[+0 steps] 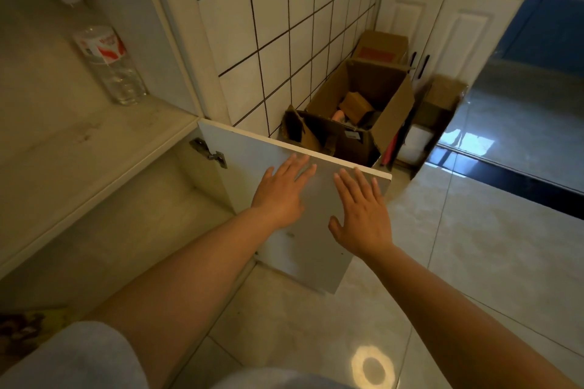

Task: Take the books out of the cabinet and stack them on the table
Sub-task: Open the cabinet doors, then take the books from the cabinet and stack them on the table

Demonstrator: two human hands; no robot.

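No books are visible in the open cabinet. Left hand and right hand lie flat on the cabinet door, each grip spread, holding nothing. A water bottle stands on the upper shelf.

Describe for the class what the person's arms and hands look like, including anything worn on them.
Both forearms are bare. The left hand and right hand wear no gloves; no rings or watch are visible. A light grey sleeve covers the left upper arm.
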